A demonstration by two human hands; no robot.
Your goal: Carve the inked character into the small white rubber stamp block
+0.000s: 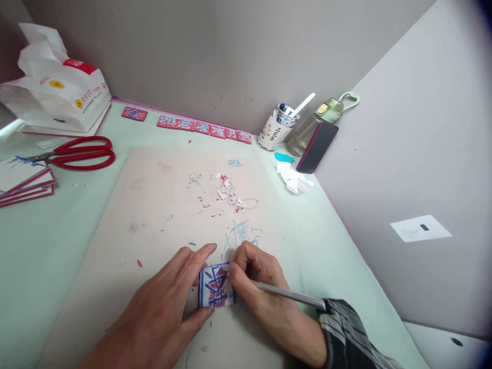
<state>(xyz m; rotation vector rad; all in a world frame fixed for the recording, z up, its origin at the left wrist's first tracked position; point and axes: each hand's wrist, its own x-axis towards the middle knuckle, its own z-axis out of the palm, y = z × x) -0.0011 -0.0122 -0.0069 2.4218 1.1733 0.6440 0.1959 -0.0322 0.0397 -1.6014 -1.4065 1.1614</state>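
Observation:
A small square tile point(217, 285) with a white face lies on the beige board, painted with a dark blue character and showing pink where the white surface is gone. My left hand point(172, 292) steadies it, thumb at the near edge and fingers at the left and far side, with the index finger stretched out. In my right hand point(257, 277) is a slim grey metal craft knife point(292, 294), gripped like a pen. Its tip meets the tile's upper right part, and my fingers partly cover it. The knife's back end points toward my checked sleeve.
Pink and white shavings point(226, 192) lie on the beige board point(149, 215). Finished-looking character tiles point(184, 123) line the back. Red-handled scissors point(84, 154), stacked white cards point(23, 177) and a tissue pack point(57, 97) sit left. A pen cup point(273, 132), bottle point(303, 136), phone point(317, 147) and crumpled tissue point(294, 178) stand right.

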